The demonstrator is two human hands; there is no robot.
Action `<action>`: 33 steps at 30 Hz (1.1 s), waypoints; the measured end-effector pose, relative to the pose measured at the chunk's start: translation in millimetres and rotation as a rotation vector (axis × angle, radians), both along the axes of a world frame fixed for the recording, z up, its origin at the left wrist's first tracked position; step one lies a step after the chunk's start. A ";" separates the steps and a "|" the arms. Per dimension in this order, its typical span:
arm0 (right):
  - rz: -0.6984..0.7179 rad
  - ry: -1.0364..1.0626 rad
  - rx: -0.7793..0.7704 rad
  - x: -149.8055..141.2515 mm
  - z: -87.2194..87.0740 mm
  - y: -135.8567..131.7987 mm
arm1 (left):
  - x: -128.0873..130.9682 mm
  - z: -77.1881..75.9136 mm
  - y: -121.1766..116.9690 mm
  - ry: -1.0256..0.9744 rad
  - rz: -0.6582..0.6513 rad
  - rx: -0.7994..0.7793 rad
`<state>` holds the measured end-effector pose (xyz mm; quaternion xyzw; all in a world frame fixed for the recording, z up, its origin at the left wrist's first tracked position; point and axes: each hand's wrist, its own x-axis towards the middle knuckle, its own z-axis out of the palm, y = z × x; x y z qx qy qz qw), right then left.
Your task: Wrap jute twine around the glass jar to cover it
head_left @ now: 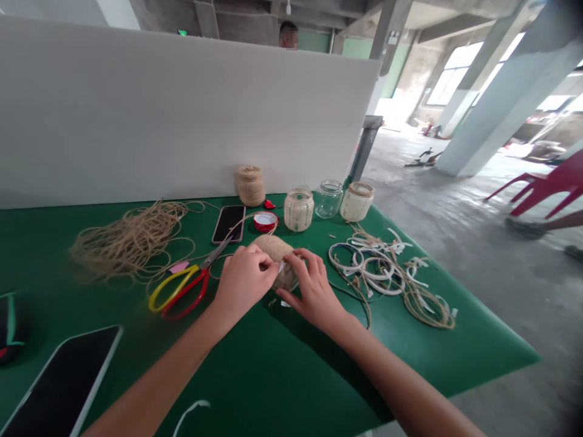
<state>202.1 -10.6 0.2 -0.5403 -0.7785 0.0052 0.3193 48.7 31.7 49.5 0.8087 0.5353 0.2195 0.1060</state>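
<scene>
Clasping a twine-wrapped jar (276, 258) on its side between both hands, over the middle of a green table (423, 346): left hand (243, 282) with fingers (262, 260) curled firmly over the jute, right hand (314, 291) with fingers (298, 260) spread along the jar, near a small white scrap (282, 266). Lying just left, red-and-yellow scissors (180, 292) beside a loose twine heap (130, 243). Standing beyond, against a white partition (182, 109), three wrapped jars (299, 209) and a bare glass jar (328, 199). Sprawling right, tangled twine and white strips (387, 276).
</scene>
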 end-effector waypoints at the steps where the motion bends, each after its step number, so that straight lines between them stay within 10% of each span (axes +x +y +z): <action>1: -0.003 -0.002 0.003 0.0 -0.1 0.1 | 0.4 0.4 -0.6 0.025 0.004 0.024; 19: 0.003 -0.004 0.001 -0.3 -1.5 0.7 | 5.7 13.0 -5.5 0.377 0.020 0.241; 33: 0.009 0.016 0.001 -0.8 0.3 0.0 | -5.1 8.1 -0.7 0.291 -0.026 0.024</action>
